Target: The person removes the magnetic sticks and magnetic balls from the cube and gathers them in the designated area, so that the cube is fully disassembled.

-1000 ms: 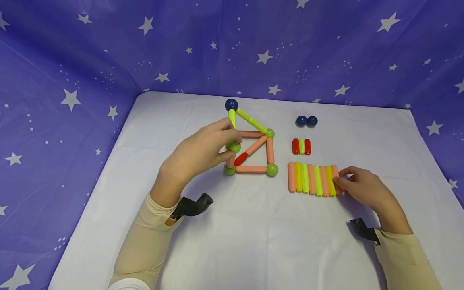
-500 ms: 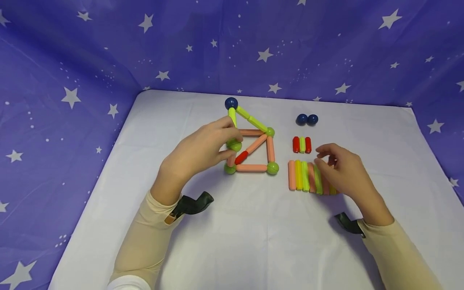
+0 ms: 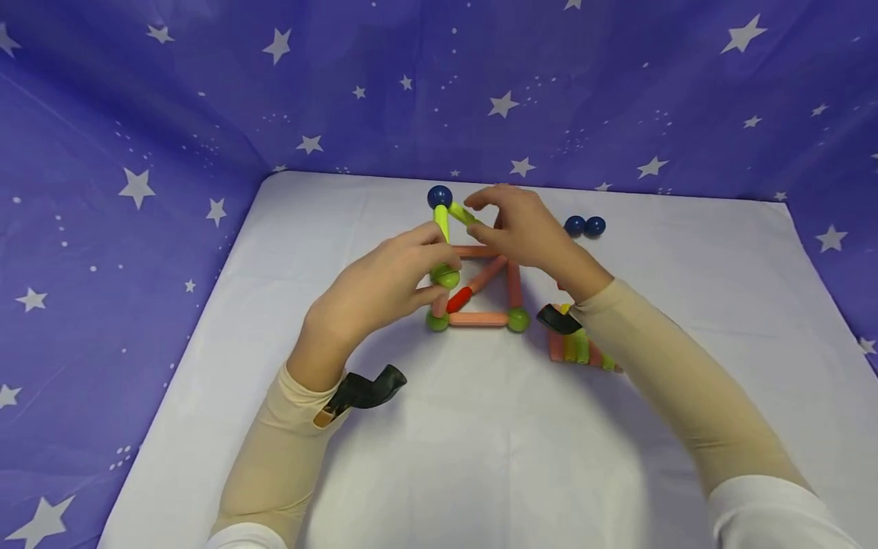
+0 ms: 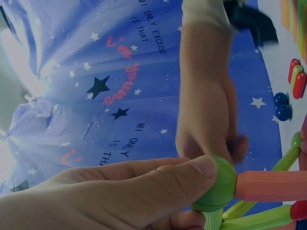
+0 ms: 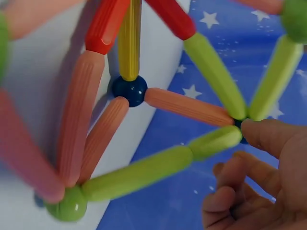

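In the left wrist view my left hand [image 4: 144, 187] pinches a green ball [image 4: 221, 184], a joint of a structure of magnetic sticks and balls, with thumb and fingers. A salmon stick [image 4: 271, 186] runs off that ball. My right hand [image 3: 528, 232] reaches over the back of the structure, near the dark blue ball [image 3: 440, 197] and a lime stick [image 3: 461, 213]. Seen from the right wrist, its thumb overlaps a blue ball [image 5: 238, 123]; its other fingers are loosely bent below, holding no stick. Contact there is unclear. Front joints are green balls [image 3: 518, 319].
Two blue balls [image 3: 585, 226] lie at the back right of the white table [image 3: 439, 457]. A row of salmon, yellow and lime sticks [image 3: 581, 348] is partly hidden under the right forearm. A starry purple cloth [image 3: 343, 84] rises behind the table.
My right hand has left the salmon end stick of the row and moved left and back, over to the structure's rear. The left hand keeps its place on the green ball.
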The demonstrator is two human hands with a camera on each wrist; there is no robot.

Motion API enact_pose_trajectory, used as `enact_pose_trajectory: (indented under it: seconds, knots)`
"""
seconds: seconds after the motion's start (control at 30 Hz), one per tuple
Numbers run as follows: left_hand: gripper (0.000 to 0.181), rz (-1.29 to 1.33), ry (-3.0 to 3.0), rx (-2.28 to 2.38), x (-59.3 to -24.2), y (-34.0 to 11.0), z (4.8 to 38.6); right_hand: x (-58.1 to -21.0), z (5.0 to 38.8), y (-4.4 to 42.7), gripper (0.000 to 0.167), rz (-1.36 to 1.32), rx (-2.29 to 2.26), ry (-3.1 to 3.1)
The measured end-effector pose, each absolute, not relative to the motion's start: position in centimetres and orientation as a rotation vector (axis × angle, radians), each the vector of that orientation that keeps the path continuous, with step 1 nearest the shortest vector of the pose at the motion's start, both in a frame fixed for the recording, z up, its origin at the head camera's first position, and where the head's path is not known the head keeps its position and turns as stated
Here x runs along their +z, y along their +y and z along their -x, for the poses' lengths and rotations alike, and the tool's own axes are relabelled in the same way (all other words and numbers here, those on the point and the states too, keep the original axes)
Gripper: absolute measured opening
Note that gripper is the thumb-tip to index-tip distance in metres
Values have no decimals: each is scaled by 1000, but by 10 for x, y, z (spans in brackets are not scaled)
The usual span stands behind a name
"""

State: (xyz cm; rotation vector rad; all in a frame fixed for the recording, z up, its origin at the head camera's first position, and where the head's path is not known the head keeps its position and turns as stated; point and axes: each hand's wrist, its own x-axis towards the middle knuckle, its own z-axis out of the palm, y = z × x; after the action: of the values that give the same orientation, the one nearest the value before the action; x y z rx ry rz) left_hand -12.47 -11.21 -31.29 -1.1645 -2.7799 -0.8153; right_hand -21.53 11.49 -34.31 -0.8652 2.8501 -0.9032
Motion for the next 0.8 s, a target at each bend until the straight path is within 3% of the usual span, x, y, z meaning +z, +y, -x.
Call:
enact_pose_trajectory:
  seconds: [0.1,0.33,0.8]
  knots:
    - [21,1172,-2761,-829,-314,-112,124,-346,228,99,37,828,-879,2855]
    - [17,1172,-2755,-821,-311,-112,124,-352,240,92,19,843,-953,2823]
    - [16,1174,-2750,-791,-313,-111,125,-357,246,105,26,609,-1226,2385]
